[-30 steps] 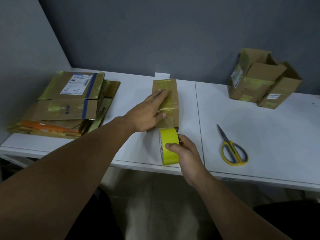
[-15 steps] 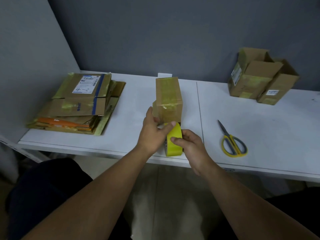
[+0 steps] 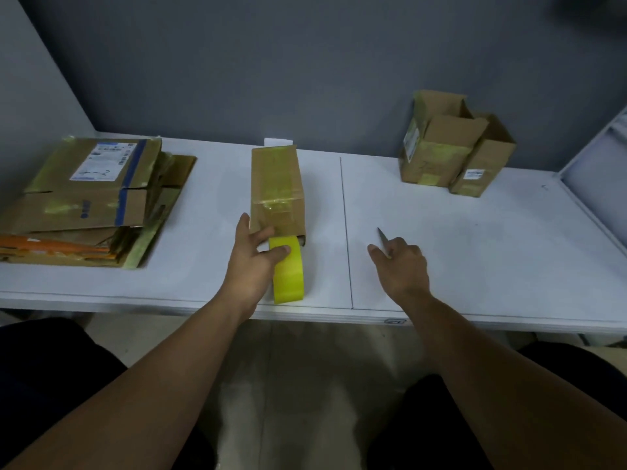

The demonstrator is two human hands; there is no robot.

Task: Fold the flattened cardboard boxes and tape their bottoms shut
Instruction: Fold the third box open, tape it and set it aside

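Note:
A folded cardboard box (image 3: 276,178) lies on its side at the middle of the white table (image 3: 492,252), with glossy tape over its near end. A yellow tape roll (image 3: 289,276) stands on edge right in front of it. My left hand (image 3: 252,262) grips the roll, thumb across its top and fingers touching the box's near left corner. My right hand (image 3: 402,266) is to the right, curled over the scissors (image 3: 382,236). Only the blade tip shows beyond my fingers; the handles are hidden.
A stack of flattened cardboard boxes (image 3: 88,198) lies at the left end of the table. Two folded boxes (image 3: 441,154) stand at the back right near the grey wall. A seam (image 3: 346,232) runs across the tabletop between my hands.
My right hand let go of the tape roll and moved right onto the scissors. My left hand shifted from the box's near end to the roll.

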